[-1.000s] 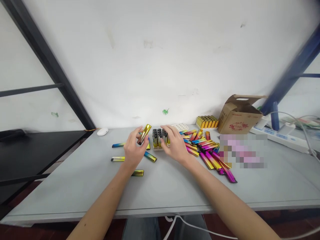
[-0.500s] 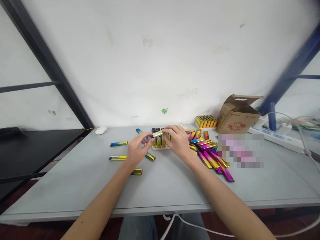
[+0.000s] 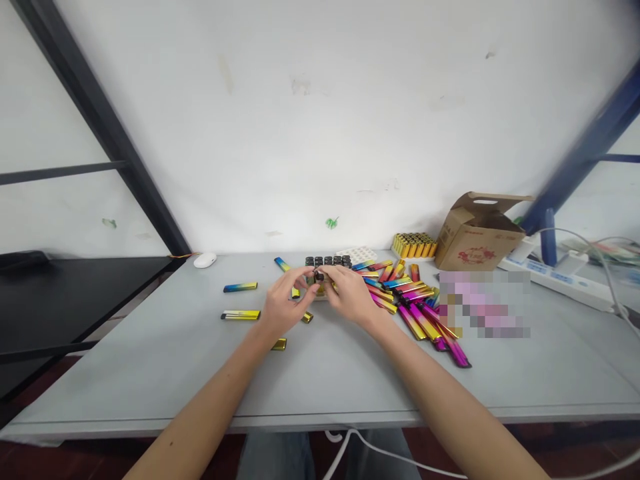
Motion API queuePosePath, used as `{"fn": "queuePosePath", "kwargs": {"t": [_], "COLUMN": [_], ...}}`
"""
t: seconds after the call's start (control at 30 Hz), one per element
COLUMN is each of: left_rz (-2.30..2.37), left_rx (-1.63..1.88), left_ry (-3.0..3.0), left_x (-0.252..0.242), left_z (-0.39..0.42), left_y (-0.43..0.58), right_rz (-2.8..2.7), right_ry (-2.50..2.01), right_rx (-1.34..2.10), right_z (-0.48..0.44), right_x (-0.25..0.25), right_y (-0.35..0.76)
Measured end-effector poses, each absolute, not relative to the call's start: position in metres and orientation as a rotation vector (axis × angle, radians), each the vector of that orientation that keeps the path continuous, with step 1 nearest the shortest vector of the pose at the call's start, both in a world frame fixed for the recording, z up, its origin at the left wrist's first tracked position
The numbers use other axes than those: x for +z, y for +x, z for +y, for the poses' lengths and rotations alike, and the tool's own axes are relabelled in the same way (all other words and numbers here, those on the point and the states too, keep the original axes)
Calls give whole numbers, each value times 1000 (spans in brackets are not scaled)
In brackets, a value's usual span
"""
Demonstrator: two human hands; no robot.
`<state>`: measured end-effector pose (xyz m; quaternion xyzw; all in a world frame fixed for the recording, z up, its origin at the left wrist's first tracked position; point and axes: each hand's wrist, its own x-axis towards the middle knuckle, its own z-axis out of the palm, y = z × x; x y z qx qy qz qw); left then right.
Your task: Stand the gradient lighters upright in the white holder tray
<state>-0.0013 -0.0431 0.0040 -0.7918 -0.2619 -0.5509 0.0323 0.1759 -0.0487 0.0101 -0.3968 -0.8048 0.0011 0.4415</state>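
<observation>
My left hand [image 3: 286, 301] and my right hand [image 3: 349, 293] meet at the middle of the table, fingertips pinched round a small dark-ended piece [image 3: 319, 275]. Most of that piece is hidden by the fingers. Right behind my hands stands a rack of black-topped cylinders [image 3: 333, 261], partly covered. To the left lie a blue-yellow flat case [image 3: 241, 287] and a white-yellow one [image 3: 241, 315]. Other cases stick out from behind my left hand. A heap of magenta, yellow and orange cases [image 3: 423, 320] spreads to the right of my right hand.
A white perforated tray [image 3: 361, 255] and a block of yellow cylinders [image 3: 415, 245] stand near the wall. Beside them are an open cardboard box [image 3: 475, 240] and a white power strip [image 3: 560, 277]. A white mouse-like object [image 3: 205, 260] lies at the back left.
The long, light-coloured case between my fingers has turned, so its dark end now faces the camera. My hands have come closer together, and more of the black-topped cylinders shows behind them.
</observation>
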Motion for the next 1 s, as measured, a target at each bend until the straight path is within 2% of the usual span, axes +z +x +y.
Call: {"fn": "queuePosePath", "kwargs": {"t": [0.1,0.3,0.47,0.67,1.0], "left_rz": [-912,-1031,-1006,-1058,-1068], "left_rx": [-1671,-1561,-1498,-1487,-1526], "left_ry": [-2428,-2408,-2436,-2416,-2395], "left_x": [5,3,-1,-1,-1], "left_z": [-43,-39,-38,-36,-37], "left_y": [-5,-7,-7,-8,-7], "right_rz": [-1747,-1128,-939,-828,-739], "right_ry": [-979,-748,-567,-511,-602], "right_rx": [315,1174,1584,1670,1549], "right_z": [-51,-45,-41,-43,-44], "right_x": [17,30,31,34,43], "right_y": [177,181,187,189,186]}}
